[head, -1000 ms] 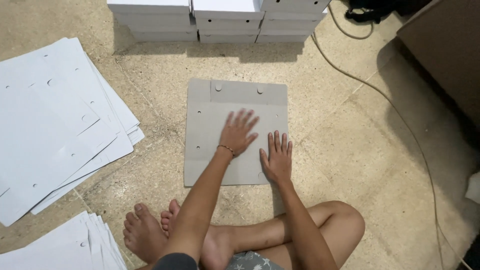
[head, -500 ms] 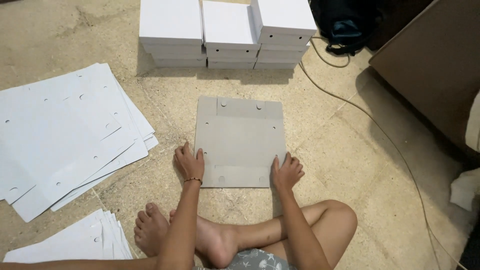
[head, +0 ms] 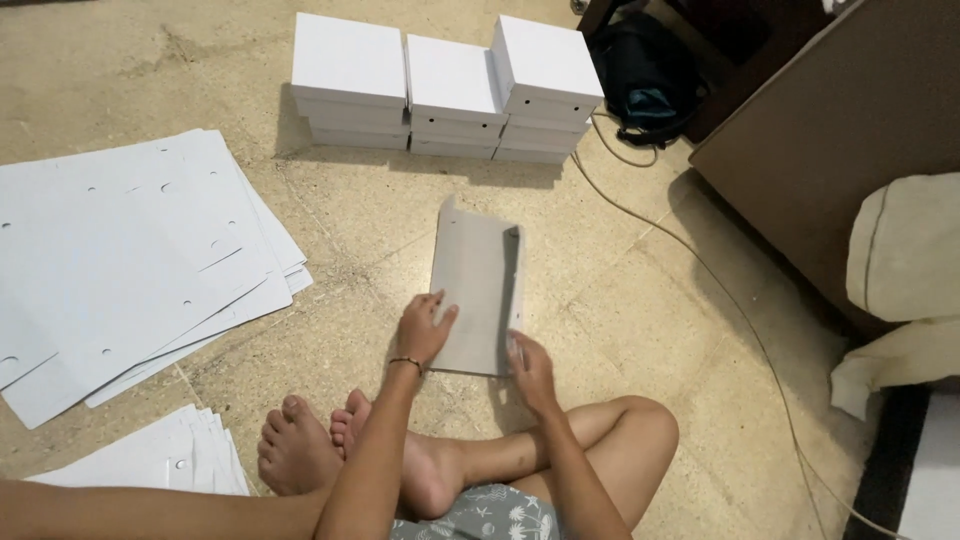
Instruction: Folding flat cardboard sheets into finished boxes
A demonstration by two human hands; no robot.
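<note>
Head view, so I'm looking down at my left hand (head: 424, 330) flat and open on the grey cardboard sheet (head: 472, 290) on the floor (head: 640, 320), while my right hand (head: 528, 368) pinches its right flap up. Looks like I'm mid-fold; next I'd need to crease that side firmly. White boxes (head: 445, 90) sit beyond.

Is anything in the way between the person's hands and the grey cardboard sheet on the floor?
Nothing visible. The left hand lies flat on the grey cardboard sheet, and the right hand grips its near right edge, where a side flap stands folded up. The floor right around the sheet shows no other object.
</note>
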